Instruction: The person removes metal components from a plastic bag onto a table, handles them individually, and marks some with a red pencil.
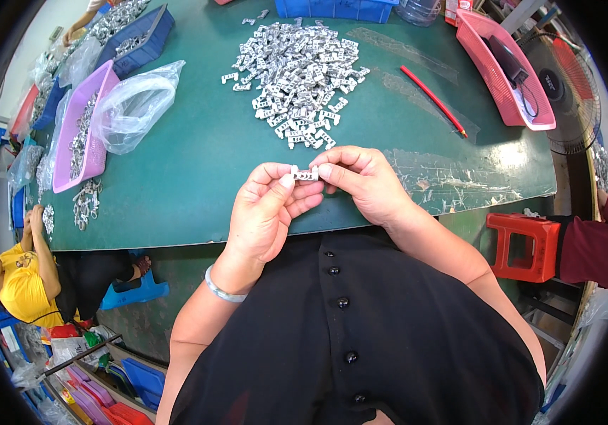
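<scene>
Between my two hands, just above the near edge of the green table, is a small silvery-white metal part (305, 174) with notches or holes along it. My left hand (265, 202) pinches its left end between thumb and fingers; a pale bangle circles that wrist. The thumb and forefinger of my right hand (368, 184) grip the other end. Beyond my fingers lies a large heap of similar metal parts (297, 71), spread loosely at its near side. The part's exact kind is too small to make out.
On the green table (191, 184) lie a red pencil (431, 100), a clear plastic bag (138, 106) and several metal rings (87, 205). A pink basket (109, 85) stands left, another pink basket (484, 64) right, beside a fan (562, 92). A person in yellow (28, 283) sits at left.
</scene>
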{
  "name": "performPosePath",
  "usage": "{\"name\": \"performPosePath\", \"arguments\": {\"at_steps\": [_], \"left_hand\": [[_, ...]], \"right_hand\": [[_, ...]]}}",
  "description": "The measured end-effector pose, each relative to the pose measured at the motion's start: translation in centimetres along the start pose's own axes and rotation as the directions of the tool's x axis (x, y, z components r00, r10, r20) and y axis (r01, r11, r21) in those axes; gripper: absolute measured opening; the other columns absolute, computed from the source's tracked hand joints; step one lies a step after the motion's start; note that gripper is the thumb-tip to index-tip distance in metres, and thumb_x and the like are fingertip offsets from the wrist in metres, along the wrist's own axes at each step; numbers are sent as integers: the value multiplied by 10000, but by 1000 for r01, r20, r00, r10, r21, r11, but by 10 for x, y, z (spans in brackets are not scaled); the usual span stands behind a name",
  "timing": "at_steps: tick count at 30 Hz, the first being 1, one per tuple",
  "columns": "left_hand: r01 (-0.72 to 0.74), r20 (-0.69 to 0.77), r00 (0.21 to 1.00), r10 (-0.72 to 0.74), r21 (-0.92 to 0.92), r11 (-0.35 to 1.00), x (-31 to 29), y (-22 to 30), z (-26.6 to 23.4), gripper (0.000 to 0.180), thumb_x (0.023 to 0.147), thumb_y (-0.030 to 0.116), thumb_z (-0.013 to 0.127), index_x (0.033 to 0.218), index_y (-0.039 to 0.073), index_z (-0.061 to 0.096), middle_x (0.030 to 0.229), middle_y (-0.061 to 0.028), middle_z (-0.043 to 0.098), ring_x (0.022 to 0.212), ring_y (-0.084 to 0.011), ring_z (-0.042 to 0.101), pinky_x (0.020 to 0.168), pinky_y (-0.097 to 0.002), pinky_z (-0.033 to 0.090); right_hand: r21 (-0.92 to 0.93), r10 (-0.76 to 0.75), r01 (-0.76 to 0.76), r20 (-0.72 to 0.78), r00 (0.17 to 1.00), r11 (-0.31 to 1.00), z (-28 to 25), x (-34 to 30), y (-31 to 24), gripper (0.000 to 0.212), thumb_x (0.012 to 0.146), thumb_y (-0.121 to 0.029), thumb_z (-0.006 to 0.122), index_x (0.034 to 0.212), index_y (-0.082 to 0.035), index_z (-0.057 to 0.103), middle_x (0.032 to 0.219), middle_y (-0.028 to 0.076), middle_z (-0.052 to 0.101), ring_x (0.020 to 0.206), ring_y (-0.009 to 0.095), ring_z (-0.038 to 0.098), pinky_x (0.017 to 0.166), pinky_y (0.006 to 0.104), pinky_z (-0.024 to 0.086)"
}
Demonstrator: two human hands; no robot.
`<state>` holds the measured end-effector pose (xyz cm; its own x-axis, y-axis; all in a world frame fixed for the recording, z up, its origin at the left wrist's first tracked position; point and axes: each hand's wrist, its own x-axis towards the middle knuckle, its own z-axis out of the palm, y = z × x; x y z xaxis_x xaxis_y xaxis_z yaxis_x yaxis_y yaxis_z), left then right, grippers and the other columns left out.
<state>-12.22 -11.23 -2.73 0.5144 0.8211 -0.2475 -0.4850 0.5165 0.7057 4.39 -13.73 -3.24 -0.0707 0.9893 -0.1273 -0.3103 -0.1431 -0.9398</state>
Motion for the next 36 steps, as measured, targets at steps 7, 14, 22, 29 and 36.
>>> {"name": "performPosePath", "arguments": {"at_steps": [7,14,22,29,36], "left_hand": [[-23,-80,996,30,87,996,-1,0,1,138,866,91,493,978,13,511,862,-112,596,786,-191,606,737,-337,513],[-46,-43,998,47,12,999,3,-5,-13,178,879,120,475,1011,15,529,839,-64,585,746,-151,584,704,-306,507],[123,71,991,-109,-249,961,9,3,-20,334,916,244,383,1085,-30,470,967,-131,576,860,-194,580,772,-317,488],[193,163,976,-142,-364,911,5,12,-18,568,922,388,275,1195,-105,353,1151,-277,460,1051,-339,500,911,-389,416],[200,156,976,-154,-349,915,2,17,-16,611,919,424,236,1215,-101,337,1201,-288,413,1082,-347,477,927,-405,398]], "right_hand": [[-100,-121,116,-45,992,988,4,-1,3,93,809,-73,557,841,-1,606,798,16,588,672,54,497,601,198,410],[-422,-403,464,231,886,778,7,-4,-3,85,778,7,560,851,-5,604,842,69,568,775,130,536,686,244,427],[-883,-461,412,276,843,226,-24,43,-14,172,712,-63,590,883,-59,598,807,102,553,829,280,534,708,368,438],[-931,-236,338,301,924,137,-15,51,-18,235,698,-108,624,928,-81,589,854,98,516,845,277,525,712,363,441],[-853,-281,387,298,912,350,-20,51,-15,187,701,-13,605,867,-30,520,805,78,508,753,214,529,666,303,433]]}}
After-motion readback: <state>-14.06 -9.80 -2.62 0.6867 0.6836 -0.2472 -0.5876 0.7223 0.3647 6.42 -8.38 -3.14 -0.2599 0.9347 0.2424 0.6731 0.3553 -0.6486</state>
